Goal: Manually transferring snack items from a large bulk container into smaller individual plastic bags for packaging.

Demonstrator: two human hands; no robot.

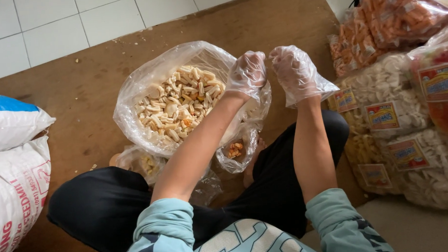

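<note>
Plastic-gloved left hand (247,73) and right hand (295,73) curled, contents unclear, over cracker bag (176,100), sacks (12,163) cropped.

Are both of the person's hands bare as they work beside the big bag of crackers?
No, the left hand and the right hand each wear a thin clear plastic glove beside the open bag.

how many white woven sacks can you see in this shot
2, both at the left edge: one white sack with a blue stripe on top, one with red print below it. Others may lie out of frame.
</note>
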